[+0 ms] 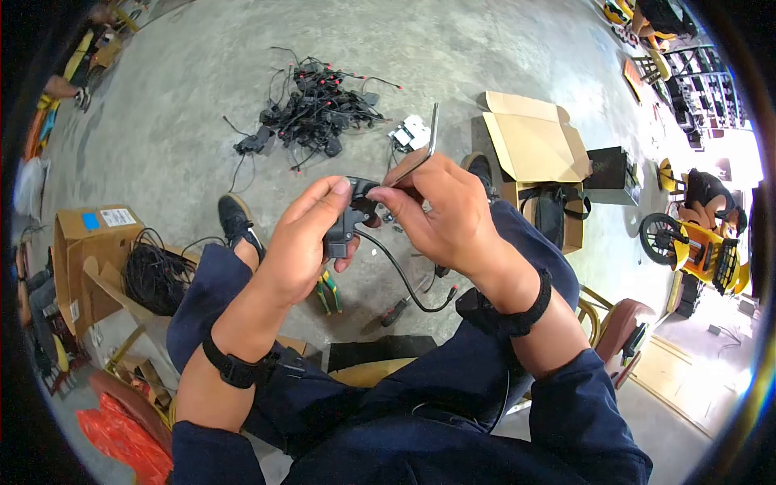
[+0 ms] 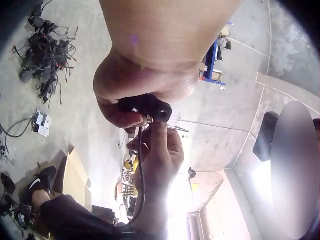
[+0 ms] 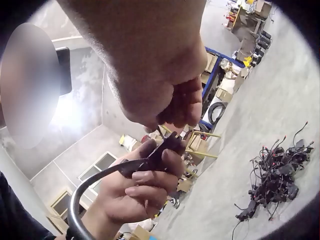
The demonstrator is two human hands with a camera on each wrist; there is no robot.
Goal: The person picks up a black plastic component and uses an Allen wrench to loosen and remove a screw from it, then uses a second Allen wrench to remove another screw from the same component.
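Observation:
In the head view my left hand (image 1: 295, 238) grips a small black plastic clamp-like part (image 1: 338, 240), with fingers and thumb around it. A black cable (image 1: 404, 279) runs from this part and hangs down toward my lap, ending in a red-tipped connector. Close against the part's upper right side, my right hand (image 1: 449, 212) holds a silver L-shaped hex key (image 1: 434, 129), one arm of which sticks up past the fingers. In the left wrist view the black part (image 2: 150, 107) shows a round hole near the right thumb. Fingers hide the key's working end.
Ahead on the concrete floor lies a heap of black cabled parts (image 1: 315, 109), with a white object (image 1: 411, 133) beside it. Pliers (image 1: 327, 293) and a screwdriver (image 1: 394, 312) lie between my feet. Cardboard boxes stand at left (image 1: 81, 263) and right (image 1: 537, 137). A yellow bike (image 1: 703, 250) is far right.

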